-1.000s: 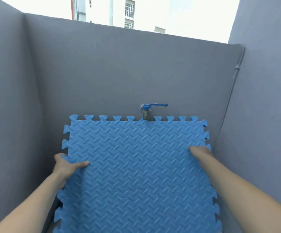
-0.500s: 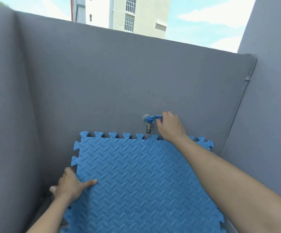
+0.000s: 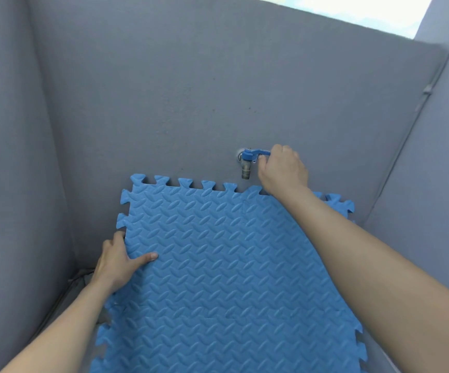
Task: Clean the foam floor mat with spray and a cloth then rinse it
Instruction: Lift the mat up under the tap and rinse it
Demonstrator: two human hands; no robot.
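Observation:
A blue foam floor mat [image 3: 226, 270] with a ridged pattern and puzzle-tooth edges leans against the grey back wall, just under a metal tap [image 3: 246, 168] with a blue lever. My left hand [image 3: 118, 262] grips the mat's left edge, thumb on its front face. My right hand [image 3: 282, 170] is closed around the tap's blue lever, my forearm crossing over the mat's upper right corner. No water is visible at the spout. No spray bottle or cloth is in view.
Grey walls [image 3: 164, 103] close in on the left, back and right, forming a narrow corner. A thin grey conduit [image 3: 419, 111] runs down the right corner. A strip of grey floor [image 3: 80, 281] shows at lower left.
My right hand left the mat's right edge and took hold of the tap lever. The mat sits lower, below the spout. My left hand keeps its hold on the left edge.

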